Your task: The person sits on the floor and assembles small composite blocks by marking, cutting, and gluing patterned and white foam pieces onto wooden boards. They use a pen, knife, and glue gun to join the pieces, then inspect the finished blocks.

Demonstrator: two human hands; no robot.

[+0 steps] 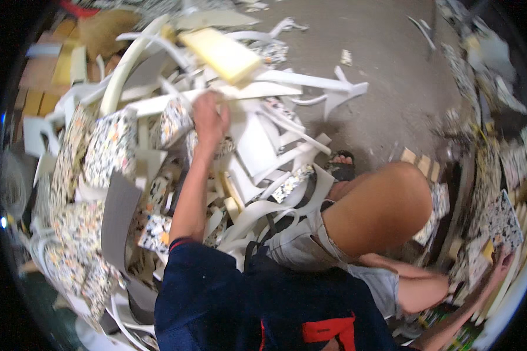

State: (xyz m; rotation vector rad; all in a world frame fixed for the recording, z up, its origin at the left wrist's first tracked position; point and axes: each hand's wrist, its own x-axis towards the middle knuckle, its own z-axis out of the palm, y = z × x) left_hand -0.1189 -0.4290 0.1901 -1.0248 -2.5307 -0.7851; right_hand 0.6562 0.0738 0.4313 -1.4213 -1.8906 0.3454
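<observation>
My left hand (211,117) reaches forward over a heap of foam scraps, its fingers and thumb apart and slightly blurred. It is next to a long white foam strip (263,89) and a speckled foam chunk (175,121). Just beyond the fingertips is a pale yellow foam block (221,55), smeared by motion and apart from the hand. Far to the right, my right hand (501,261) is closed at the lower edge of a speckled foam sheet (501,222), among upright pieces; its fingers are partly hidden.
Speckled foam blocks (111,149), a grey foam sheet (120,219) and curved white offcuts (249,219) pile up at the left. Grey floor (386,70) lies ahead, with small scraps on it. My bent knee (380,210) stands between the two sides. Yellowish sheets (524,234) line the right edge.
</observation>
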